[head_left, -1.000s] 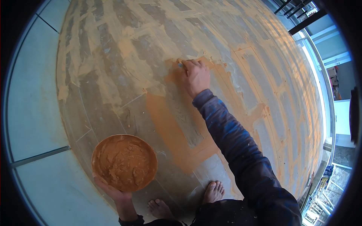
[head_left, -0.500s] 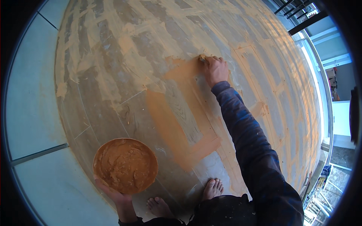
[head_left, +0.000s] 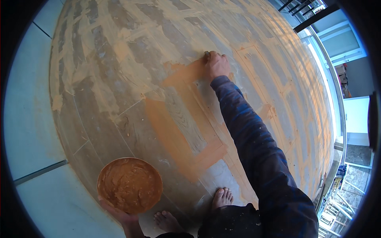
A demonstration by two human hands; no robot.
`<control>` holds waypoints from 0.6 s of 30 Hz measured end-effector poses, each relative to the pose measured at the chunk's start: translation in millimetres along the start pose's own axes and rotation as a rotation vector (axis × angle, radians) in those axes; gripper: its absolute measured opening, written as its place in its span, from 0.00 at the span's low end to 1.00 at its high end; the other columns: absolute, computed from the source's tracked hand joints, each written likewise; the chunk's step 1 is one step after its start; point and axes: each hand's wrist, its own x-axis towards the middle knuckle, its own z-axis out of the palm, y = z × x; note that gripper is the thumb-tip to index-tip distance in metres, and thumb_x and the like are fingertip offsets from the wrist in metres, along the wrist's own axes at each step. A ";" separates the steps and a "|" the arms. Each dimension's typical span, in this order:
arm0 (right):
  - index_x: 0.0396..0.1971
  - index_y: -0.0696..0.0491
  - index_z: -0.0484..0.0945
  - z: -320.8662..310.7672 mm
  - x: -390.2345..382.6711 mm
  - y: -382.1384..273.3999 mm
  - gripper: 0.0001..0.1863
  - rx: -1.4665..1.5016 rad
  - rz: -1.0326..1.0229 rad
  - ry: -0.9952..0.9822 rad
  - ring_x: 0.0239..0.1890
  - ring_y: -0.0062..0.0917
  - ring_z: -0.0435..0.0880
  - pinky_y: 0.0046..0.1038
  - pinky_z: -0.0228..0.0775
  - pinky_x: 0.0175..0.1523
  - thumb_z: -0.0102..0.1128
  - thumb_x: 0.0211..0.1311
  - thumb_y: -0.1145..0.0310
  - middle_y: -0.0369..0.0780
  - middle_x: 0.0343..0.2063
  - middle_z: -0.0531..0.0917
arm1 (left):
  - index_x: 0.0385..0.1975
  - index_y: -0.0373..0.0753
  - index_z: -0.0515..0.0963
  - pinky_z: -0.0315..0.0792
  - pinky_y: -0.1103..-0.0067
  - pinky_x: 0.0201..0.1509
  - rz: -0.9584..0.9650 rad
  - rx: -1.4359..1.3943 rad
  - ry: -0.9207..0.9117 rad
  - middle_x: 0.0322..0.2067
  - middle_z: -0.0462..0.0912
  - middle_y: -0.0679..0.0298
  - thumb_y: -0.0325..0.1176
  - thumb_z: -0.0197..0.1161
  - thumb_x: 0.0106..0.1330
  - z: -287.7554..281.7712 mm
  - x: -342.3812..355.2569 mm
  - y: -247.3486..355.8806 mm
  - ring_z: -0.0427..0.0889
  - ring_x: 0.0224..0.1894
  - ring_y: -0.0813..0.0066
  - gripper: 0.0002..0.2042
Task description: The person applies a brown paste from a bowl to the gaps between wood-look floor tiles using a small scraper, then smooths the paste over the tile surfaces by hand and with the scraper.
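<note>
In the lower left, my left hand [head_left: 117, 210] cradles a round bowl [head_left: 131, 182] of thick, orange-brown paste from underneath. My right hand [head_left: 217, 65], in a dark sleeve, is closed on a small scraper [head_left: 207, 54], mostly hidden by my fingers, against the wood-look tiled floor [head_left: 93, 119]. Around it lies a fresh orange patch [head_left: 182, 73] of smeared paste, which runs down beside a bare grained plank strip. Older, paler smears cover much of the floor beyond and to the right, mostly along the joints.
My bare feet [head_left: 223, 198] stand at the bottom. Pale large tiles [head_left: 31, 131] border the floor on the left. Along the right run a glazed edge with frames [head_left: 339, 115], dark railings or furniture [head_left: 317, 20] at the top, and mixed items [head_left: 341, 172] lower down.
My right hand with the scraper moved up and rightward from the middle of the patch, then slightly left with the shifting view. The bowl in my left hand sits a little lower in view.
</note>
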 end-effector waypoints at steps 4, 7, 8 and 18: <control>0.34 0.55 0.81 18.9 -68.2 -70.6 0.07 0.274 -0.355 -0.062 0.45 0.41 0.81 0.40 0.76 0.52 0.56 0.59 0.72 0.46 0.33 0.86 | 0.73 0.45 0.60 0.72 0.56 0.70 0.018 0.008 0.088 0.70 0.65 0.57 0.66 0.38 0.76 -7.3 12.4 -7.5 0.69 0.70 0.54 0.37; 0.36 0.55 0.82 7.4 -100.6 -106.3 0.08 0.444 -0.421 -0.207 0.41 0.47 0.82 0.44 0.76 0.49 0.60 0.57 0.73 0.49 0.33 0.86 | 0.73 0.45 0.60 0.72 0.57 0.70 0.015 -0.029 0.081 0.70 0.66 0.57 0.66 0.38 0.76 -8.0 8.7 2.3 0.70 0.70 0.55 0.36; 0.37 0.54 0.84 -2.0 -104.2 -106.8 0.09 0.498 -0.394 -0.285 0.42 0.47 0.82 0.44 0.76 0.49 0.60 0.57 0.71 0.47 0.33 0.86 | 0.73 0.45 0.60 0.72 0.57 0.70 0.019 -0.025 0.059 0.70 0.66 0.57 0.66 0.37 0.77 -9.6 4.1 6.3 0.70 0.70 0.56 0.36; 0.37 0.52 0.85 7.1 -108.7 -77.4 0.09 0.189 -0.447 0.065 0.34 0.44 0.82 0.43 0.76 0.43 0.62 0.59 0.69 0.43 0.30 0.86 | 0.71 0.43 0.62 0.73 0.61 0.68 0.081 -0.002 0.135 0.67 0.70 0.58 0.61 0.35 0.79 -38.5 5.3 5.7 0.72 0.68 0.59 0.33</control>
